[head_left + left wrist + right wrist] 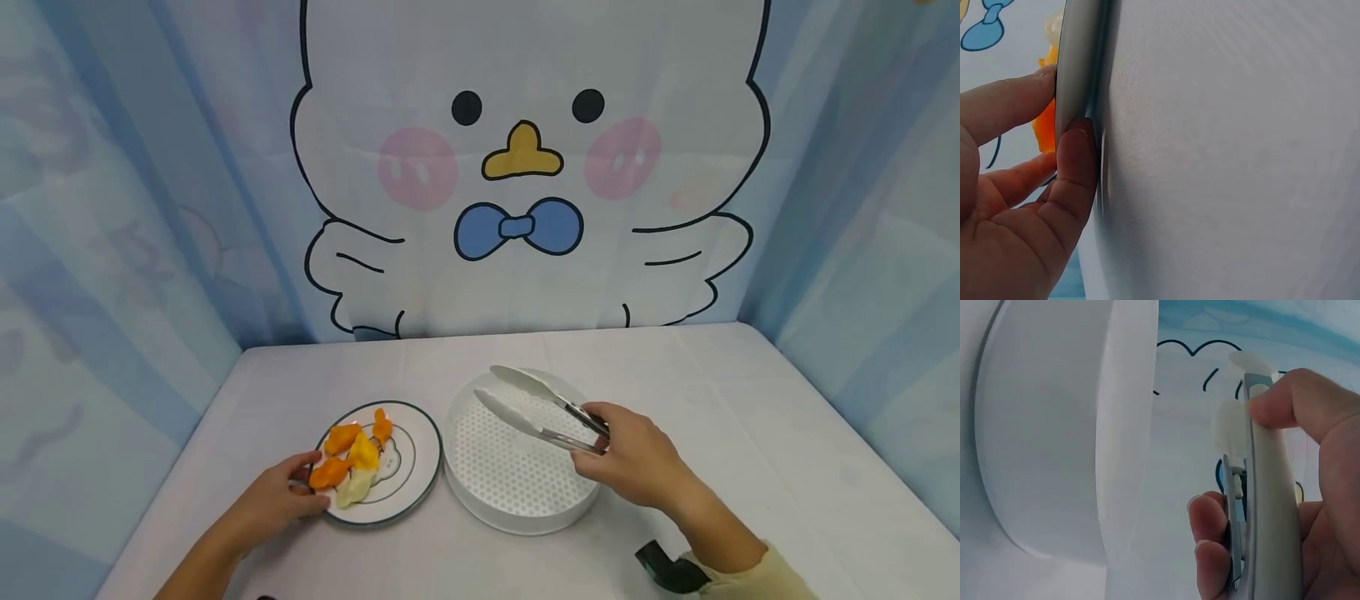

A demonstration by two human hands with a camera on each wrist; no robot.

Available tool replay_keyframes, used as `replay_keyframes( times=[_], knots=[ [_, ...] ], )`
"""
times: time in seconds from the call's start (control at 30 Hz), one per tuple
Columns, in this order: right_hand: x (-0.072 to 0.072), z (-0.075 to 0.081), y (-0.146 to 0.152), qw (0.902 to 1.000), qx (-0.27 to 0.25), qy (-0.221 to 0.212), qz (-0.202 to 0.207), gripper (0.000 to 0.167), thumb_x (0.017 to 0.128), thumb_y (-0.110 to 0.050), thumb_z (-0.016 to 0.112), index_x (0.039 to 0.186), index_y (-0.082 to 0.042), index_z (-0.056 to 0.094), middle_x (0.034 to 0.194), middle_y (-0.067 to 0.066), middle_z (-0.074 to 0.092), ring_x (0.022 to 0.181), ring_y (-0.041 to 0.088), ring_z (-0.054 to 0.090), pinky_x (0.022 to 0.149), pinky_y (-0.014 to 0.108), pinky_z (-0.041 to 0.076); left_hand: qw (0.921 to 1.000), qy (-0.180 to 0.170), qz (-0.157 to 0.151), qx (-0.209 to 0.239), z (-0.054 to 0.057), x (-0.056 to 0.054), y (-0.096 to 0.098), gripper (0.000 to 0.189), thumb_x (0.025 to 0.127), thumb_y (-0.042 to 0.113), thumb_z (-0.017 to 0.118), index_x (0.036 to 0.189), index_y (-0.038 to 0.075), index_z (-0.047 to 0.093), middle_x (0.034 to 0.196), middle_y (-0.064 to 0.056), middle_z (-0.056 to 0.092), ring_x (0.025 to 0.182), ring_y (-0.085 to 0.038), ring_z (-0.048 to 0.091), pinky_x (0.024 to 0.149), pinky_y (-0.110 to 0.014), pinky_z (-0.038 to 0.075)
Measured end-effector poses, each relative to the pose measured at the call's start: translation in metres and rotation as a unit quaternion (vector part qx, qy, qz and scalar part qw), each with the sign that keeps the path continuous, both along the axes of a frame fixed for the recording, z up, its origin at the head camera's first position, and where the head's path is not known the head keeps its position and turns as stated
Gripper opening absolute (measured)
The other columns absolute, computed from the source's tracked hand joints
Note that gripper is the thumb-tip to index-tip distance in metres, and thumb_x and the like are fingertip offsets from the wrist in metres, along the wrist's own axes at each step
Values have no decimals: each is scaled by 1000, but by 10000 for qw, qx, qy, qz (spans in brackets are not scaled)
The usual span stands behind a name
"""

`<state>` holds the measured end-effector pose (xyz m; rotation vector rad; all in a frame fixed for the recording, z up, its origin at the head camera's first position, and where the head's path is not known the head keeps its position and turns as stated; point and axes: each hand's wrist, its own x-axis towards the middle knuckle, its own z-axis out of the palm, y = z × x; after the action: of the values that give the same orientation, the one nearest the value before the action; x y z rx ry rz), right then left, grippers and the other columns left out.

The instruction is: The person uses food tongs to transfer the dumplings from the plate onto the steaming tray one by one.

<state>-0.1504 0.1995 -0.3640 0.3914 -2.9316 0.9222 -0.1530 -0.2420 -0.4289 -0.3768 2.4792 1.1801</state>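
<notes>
My left hand point(281, 493) pinches the left rim of a round white plate point(420, 450) with a dark edge. On the plate lie several small dumpling-like pieces: orange ones point(330, 472), a yellow one point(364, 452) and a pale one point(355, 489). The left wrist view shows the plate edge point(1079, 62) between thumb and fingers. In my right hand point(637, 454) is a pair of tongs point(506, 411) with white tips and metal arms. The tips are spread apart, with nothing between them, above a round white perforated tray point(510, 479). In the right wrist view, fingers and thumb wrap the tongs' handle point(1272, 506).
Plate and tray stand side by side, almost touching, on a white-covered table point(750, 417). Behind rises a curtain point(525, 283) printed with a cartoon bird, and more curtains hang at both sides. A black strap point(667, 571) shows by the right sleeve point(757, 579).
</notes>
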Motion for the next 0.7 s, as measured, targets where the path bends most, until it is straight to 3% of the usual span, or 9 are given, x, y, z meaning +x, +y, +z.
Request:
replay_keyframes(
  times=[0.13,0.3,0.47,0.57,0.7],
  knots=[
    [-3,0,-6,9996,-127,133,220,57,82,-30,76,128,1,62,82,-2,57,68,12,50,56,29,43,10000,0,-17,-3,-1,0,0,79,84,17,81,149,-2,39,122,-23,51,94,-27,54,74,-34,53],
    [-6,-3,-11,9989,34,312,350,69,80,-43,82,129,2,62,93,1,63,71,11,51,60,30,46,10000,-1,-49,-4,-1,-1,-1,79,85,18,80,149,-2,39,123,-23,50,96,-28,54,75,-34,53],
    [-11,-4,-15,9975,307,362,523,70,84,-46,78,134,-1,60,116,9,65,95,23,63,77,44,54,10000,1,-60,-31,0,-1,-1,79,85,18,80,149,-2,39,122,-22,51,96,-27,54,76,-34,53],
    [-14,-4,-17,9958,409,456,683,65,87,-41,76,135,-1,58,128,12,61,111,30,61,89,52,51,10000,-3,-70,-43,0,-1,-1,80,85,19,80,149,-3,39,123,-22,51,96,-27,53,76,-35,53],
    [-19,-4,-22,9947,431,421,831,62,87,-36,76,137,-3,58,128,11,62,111,28,61,90,51,51,10000,-12,-56,-42,-1,-1,-1,80,85,20,80,149,-3,38,124,-23,51,96,-27,53,76,-34,52]
  ],
)
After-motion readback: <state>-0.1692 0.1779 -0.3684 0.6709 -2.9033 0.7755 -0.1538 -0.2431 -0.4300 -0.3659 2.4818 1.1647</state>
